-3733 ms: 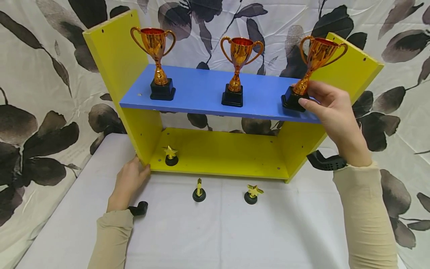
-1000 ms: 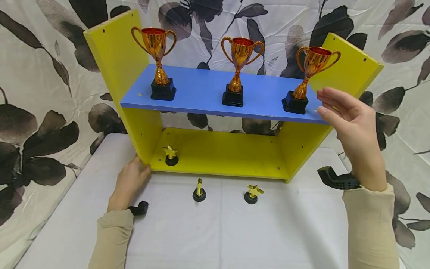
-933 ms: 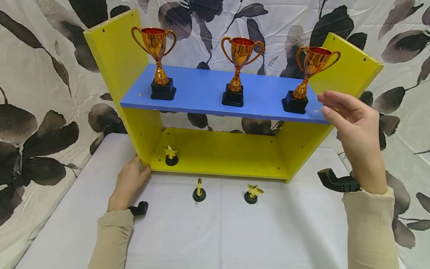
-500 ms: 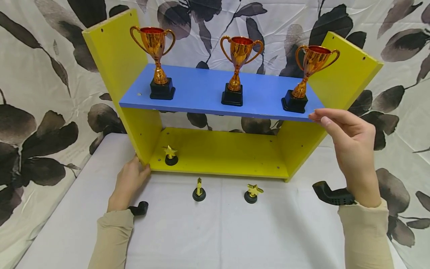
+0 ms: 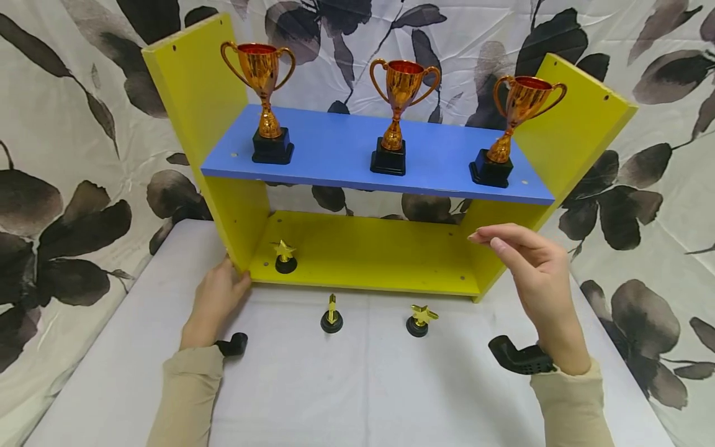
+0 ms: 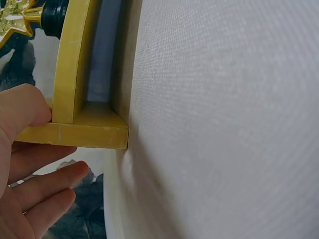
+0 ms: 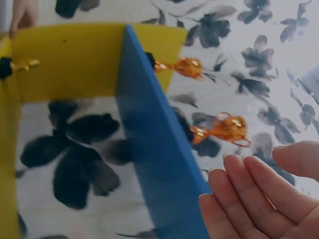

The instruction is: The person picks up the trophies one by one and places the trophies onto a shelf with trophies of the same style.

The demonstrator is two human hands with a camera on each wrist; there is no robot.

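Note:
My left hand [image 5: 215, 304] holds the lower left corner of the yellow and blue shelf [image 5: 363, 251]. In the left wrist view its thumb [image 6: 30, 104] lies on one side of the yellow side panel [image 6: 75, 134] and its fingers on the other. Holding nothing, my right hand [image 5: 539, 279] hovers before the shelf's lower right side, fingers loosely bent. Three copper-coloured trophy cups, left [image 5: 268, 99], middle [image 5: 393, 115] and right [image 5: 503, 130], stand upright on the blue board. A gold star trophy [image 5: 285, 257] stands on the bottom board's left end.
On the white tablecloth [image 5: 357, 385], in front of the shelf, stand two more star trophies, one edge-on [image 5: 332, 315] and one [image 5: 421, 320] further right. A floral cloth [image 5: 84, 186] hangs behind.
My right hand has let go of the right trophy cup, drawn back to the right, then moved down and left. The cup now stands on the blue board. My left hand keeps its place.

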